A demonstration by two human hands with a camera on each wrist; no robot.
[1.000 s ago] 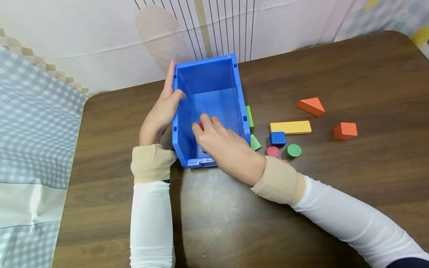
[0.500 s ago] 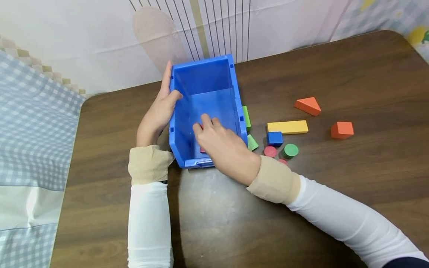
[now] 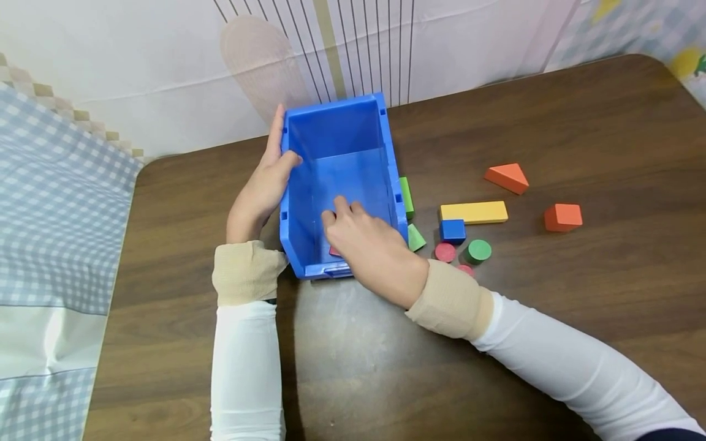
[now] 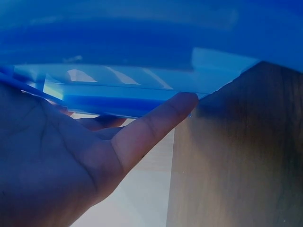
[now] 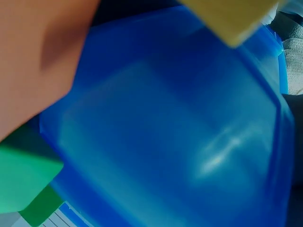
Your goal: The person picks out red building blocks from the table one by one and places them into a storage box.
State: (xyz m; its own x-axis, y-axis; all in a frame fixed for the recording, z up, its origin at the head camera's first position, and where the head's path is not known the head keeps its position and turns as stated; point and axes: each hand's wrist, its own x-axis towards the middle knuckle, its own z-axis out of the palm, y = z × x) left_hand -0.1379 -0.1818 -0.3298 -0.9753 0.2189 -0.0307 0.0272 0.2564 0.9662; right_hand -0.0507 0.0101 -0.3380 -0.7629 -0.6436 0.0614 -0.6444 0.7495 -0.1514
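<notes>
My left hand (image 3: pixel 259 193) grips the left wall of a blue plastic bin (image 3: pixel 393 153), its thumb over the rim and its fingers along the outside. The left wrist view shows a straight finger against the blue bin's (image 4: pixel 128 52) plastic. Inside the bin, near its low front, my right hand (image 3: pixel 366 242) bends its fingers down over a red block (image 3: pixel 334 251). Only a small corner of that block shows; the grip itself lies hidden under the hand. Large orange (image 5: pixel 38 61), green (image 5: pixel 28 170) and yellow (image 5: pixel 232 19) shapes fill edges of the right wrist view.
Two green blocks (image 3: pixel 415 237) lie against the bin's right side. Farther right are a yellow bar (image 3: pixel 474 212), a blue cube (image 3: pixel 453 231), a green cylinder (image 3: pixel 478 251), red discs (image 3: pixel 445 252), an orange triangle (image 3: pixel 508 177) and an orange cube (image 3: pixel 563 217). A curtain (image 3: pixel 182 73) hangs behind.
My right hand's fingertips have shifted slightly toward the front of the bin, and red that showed by them is now covered. The left hand keeps its hold; the head view has shifted slightly.
</notes>
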